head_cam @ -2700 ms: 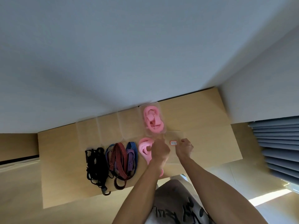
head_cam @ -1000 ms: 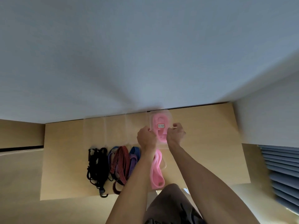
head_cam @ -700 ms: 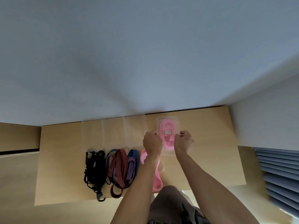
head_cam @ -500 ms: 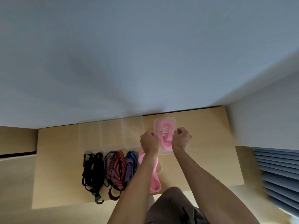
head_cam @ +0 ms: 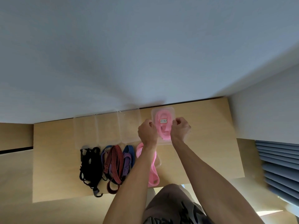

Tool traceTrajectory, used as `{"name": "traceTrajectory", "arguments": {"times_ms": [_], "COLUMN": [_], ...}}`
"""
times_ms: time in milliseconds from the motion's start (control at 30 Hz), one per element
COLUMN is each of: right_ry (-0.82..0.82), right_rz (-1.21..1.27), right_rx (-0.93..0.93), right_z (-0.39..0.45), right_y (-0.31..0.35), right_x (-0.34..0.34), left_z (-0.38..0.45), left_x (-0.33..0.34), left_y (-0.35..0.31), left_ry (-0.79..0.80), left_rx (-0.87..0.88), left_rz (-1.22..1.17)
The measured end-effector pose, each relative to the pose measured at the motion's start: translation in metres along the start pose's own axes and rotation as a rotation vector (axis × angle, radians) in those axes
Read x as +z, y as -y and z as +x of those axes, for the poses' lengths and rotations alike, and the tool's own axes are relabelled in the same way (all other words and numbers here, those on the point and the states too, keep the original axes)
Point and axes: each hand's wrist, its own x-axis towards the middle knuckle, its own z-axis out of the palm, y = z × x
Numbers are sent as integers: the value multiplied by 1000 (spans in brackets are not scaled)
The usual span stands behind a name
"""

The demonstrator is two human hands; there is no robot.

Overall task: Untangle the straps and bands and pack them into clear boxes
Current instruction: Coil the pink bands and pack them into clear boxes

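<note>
Head view: a clear box point(head_cam: 163, 126) of pink bands point(head_cam: 163, 131) is gripped at its sides by the left hand point(head_cam: 148, 132) and right hand point(head_cam: 180, 128), fingers curled closed; loose straps point(head_cam: 113, 162) lie at eight o'clock.

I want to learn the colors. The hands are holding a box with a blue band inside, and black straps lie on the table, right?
Almost. The band inside the box is pink, not blue, as the head view shows. Both hands, left and right, hold it, and black straps lie on the table.
</note>
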Motion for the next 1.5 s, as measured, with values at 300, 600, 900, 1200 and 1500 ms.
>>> {"name": "traceTrajectory", "arguments": {"times_ms": [300, 600, 900, 1200, 1500], "right_ry": [40, 23, 2, 40, 24], "right_rz": [-85, -46, -194, -175, -71], "right_rx": [-12, 30, -130, -105, -71], "right_z": [8, 12, 15, 32, 30], "right_y": [6, 4, 19, 24, 24], "right_x": [5, 11, 9, 14, 16], "left_z": [11, 21, 27, 54, 49], "left_x": [1, 1, -2, -1, -3], "left_y": [-2, 0, -25, -24, -22], "left_ry": [9, 48, 111, 52, 97], "left_rx": [-17, 0, 130, 118, 168], "left_rz": [-15, 13, 188, 144, 230]}}
